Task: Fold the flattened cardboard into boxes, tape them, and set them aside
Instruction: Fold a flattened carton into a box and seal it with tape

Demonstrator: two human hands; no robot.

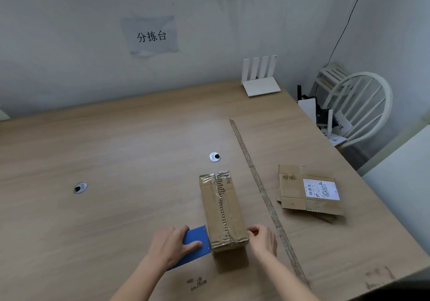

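Observation:
A folded brown cardboard box (222, 210) stands on the wooden table (128, 149), its top seam covered with clear tape. My left hand (169, 246) grips a blue tape dispenser (194, 246) pressed against the box's near left corner. At the near right corner, my right hand (261, 239) touches the box with curled fingers. Whether it pinches the tape or the box edge I cannot tell. A stack of flattened cardboard (308, 192) with a white shipping label lies to the right.
A long strip of tape (263, 193) runs diagonally across the table between box and flattened stack. Two round cable holes (214, 156) (80, 187) sit in the tabletop. A white router (260, 79) stands at the back. A white chair (358, 107) is beyond the right edge.

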